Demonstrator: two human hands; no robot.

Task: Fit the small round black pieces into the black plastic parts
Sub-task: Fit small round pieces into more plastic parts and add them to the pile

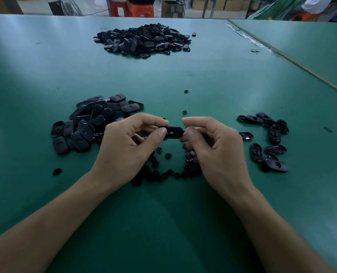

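Green covering lies over the whole desk (45, 66). At its far side sits the biggest heap (144, 39) of black plastic parts, and a smaller heap (91, 123) lies near, just left of the hands. A loose group (268, 138) of parts, several with the hollow side up, lies at the right. The left hand (128, 152) and the right hand (215, 152) each pinch one end of a single black plastic part (173, 132) with thumb and forefinger, lifted above the desk. Small round black pieces (163, 174) are scattered under and between the wrists. I judge that the fitting step is in hand, but I cannot tell if a round piece is already inside or hidden in the right fingers. The next move probably needs one hand to press a round piece into the opening. The long axis of the part runs left to right, nearly level, and its side with a small opening faces the person.
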